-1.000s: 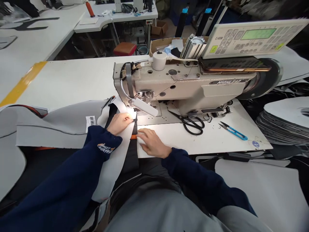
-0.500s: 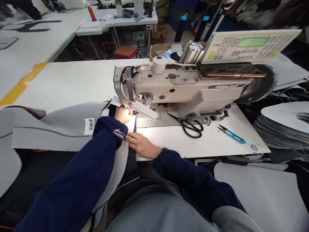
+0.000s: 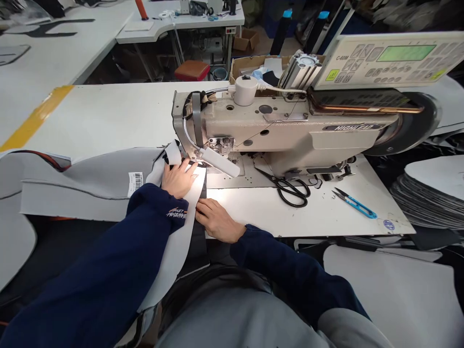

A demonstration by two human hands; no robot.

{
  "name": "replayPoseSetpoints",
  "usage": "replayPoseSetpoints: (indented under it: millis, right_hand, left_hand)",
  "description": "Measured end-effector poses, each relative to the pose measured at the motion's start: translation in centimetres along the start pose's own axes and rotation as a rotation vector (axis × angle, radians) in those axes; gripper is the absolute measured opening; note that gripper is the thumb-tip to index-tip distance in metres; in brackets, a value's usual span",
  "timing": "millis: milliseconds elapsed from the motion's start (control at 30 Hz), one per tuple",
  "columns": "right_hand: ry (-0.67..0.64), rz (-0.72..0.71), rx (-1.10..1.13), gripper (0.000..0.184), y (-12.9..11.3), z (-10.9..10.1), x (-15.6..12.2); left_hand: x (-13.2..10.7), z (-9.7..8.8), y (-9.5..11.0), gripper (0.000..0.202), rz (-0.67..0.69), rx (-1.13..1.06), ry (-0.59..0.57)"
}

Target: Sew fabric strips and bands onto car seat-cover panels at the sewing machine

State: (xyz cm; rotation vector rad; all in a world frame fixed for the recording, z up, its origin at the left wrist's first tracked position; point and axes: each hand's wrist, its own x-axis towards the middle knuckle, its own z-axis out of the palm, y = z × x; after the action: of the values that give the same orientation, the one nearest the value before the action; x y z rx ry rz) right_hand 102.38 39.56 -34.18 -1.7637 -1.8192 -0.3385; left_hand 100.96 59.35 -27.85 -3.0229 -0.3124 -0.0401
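Note:
My left hand (image 3: 179,179) lies on a light grey fabric panel (image 3: 183,237) just in front of the sewing machine's (image 3: 253,123) needle area, fingers spread and pointing at it. My right hand (image 3: 219,221) is at the panel's right side, fingers together and tips closed on the edge of a black fabric strip (image 3: 196,241) that runs along the panel. Beyond my left fingers a small whitish flap (image 3: 173,153) stands up beside the machine head. The lamp (image 3: 219,162) hides the needle and presser foot in part.
Black scissors (image 3: 292,191) and blue thread snips (image 3: 355,203) lie on the table (image 3: 250,212) to the right. A barcode label (image 3: 135,184) sits on the grey material at left. A roll of strip (image 3: 435,193) stands at far right, and a control panel (image 3: 391,60) above the machine.
My left hand has drawn back slightly from the needle area and its fingers are now flatter and more spread. My right hand stays on the strip's edge. The camera view has shifted a little.

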Motion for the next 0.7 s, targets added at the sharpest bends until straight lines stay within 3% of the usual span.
replayPoseSetpoints:
  millis: [133,267,367,433,500,567,700]
  right_hand:
    - [-0.019,-0.041,-0.066,0.027,0.5,-0.2,-0.1]
    - [-0.064,0.005,-0.07,0.026,1.1,-0.6,-0.5]
    - [-0.094,0.231,-0.094,0.017,1.3,-0.9,-0.8]
    - [-0.129,0.391,-0.06,0.017,1.0,-1.2,-1.2]
    - [-0.116,0.47,0.109,0.019,0.1,-1.4,-1.3]
    - [-0.025,0.526,0.421,0.021,-1.5,-1.3,-1.1]
    - [0.18,0.775,1.235,0.033,-5.2,0.4,1.1]
  left_hand:
    - [-0.4,0.5,0.2,0.053,-0.045,0.016,-0.041]
    - [0.2,0.3,0.9,0.052,-0.088,0.034,-0.013]
    - [-0.3,-0.8,2.4,0.055,-0.08,0.027,-0.009]
    - [-0.9,-1.6,3.8,0.063,-0.089,0.005,-0.084]
    - [-0.9,-2.3,5.0,0.073,-0.14,-0.007,-0.205]
    - [0.0,-3.1,5.2,0.075,-0.208,-0.01,-0.325]
    - [3.1,-4.7,2.6,0.038,-0.181,-0.145,-0.588]
